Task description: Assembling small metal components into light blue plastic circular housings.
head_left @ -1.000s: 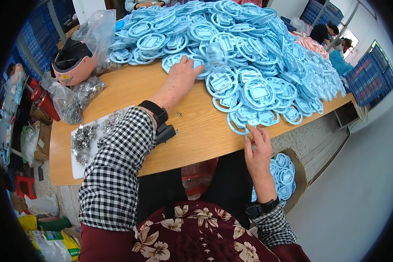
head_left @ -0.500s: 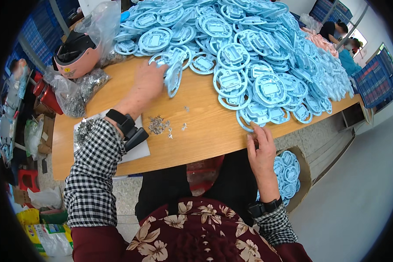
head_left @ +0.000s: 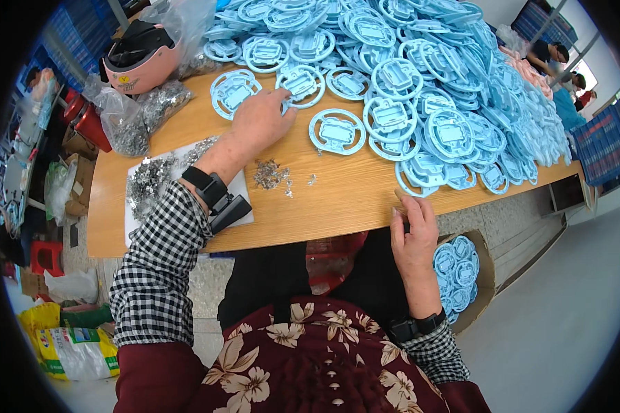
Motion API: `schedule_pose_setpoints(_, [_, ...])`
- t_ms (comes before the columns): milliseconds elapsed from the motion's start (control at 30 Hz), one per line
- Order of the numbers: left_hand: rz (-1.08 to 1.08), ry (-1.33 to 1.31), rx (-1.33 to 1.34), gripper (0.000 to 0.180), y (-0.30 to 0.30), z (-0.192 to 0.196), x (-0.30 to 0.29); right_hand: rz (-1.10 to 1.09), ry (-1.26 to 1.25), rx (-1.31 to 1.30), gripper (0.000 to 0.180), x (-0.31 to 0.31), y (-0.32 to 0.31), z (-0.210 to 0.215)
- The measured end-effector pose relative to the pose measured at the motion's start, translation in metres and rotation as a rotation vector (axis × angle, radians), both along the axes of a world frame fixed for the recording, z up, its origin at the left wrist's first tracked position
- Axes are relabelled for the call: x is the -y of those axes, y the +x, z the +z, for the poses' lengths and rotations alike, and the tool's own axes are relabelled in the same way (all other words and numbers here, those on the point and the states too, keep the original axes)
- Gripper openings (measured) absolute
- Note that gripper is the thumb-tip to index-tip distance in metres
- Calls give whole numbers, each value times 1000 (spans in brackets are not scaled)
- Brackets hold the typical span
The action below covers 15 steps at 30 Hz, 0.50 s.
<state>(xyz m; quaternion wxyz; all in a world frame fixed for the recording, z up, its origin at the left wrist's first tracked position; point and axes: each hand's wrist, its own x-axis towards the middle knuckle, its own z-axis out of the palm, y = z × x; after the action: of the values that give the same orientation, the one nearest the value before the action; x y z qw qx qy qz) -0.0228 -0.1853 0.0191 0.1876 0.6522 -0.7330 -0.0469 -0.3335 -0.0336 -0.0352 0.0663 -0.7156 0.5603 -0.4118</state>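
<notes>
My left hand (head_left: 263, 118) reaches over the table, its bent fingers closed at the lower left rim of a light-blue round plastic frame (head_left: 304, 85); the fingertips are partly hidden. Left of it lies another blue frame (head_left: 233, 93). A third blue frame (head_left: 336, 131) lies flat to the right. My right hand (head_left: 415, 227) rests at the table's front edge, fingers loosely apart and holding nothing. Just beyond its fingertips is the nearest blue frame (head_left: 420, 173) of the heap. Small metal pieces (head_left: 272, 175) lie loose below my left hand.
A large heap of blue frames (head_left: 434, 76) covers the back and right of the table (head_left: 337, 199). More metal bits (head_left: 151, 180) lie on a white sheet. Bagged metal parts (head_left: 127, 131) and a pink helmet (head_left: 141, 65) stand at left. A carton (head_left: 486, 268) holds blue frames below right.
My left hand has shifted right and slightly down. The tilted frames it held now lie spread flat, one left of the hand and one to the right. The right hand stays nearly put.
</notes>
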Motion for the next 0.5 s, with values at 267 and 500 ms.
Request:
schedule_pose_setpoints(267, [-319, -136, -54, 36, 6, -4, -1, 38, -13, 12, 32, -3, 3, -1])
schedule_pose_setpoints(500, [-582, -123, 252, 29, -27, 4, 4, 37, -51, 9, 30, -5, 5, -1])
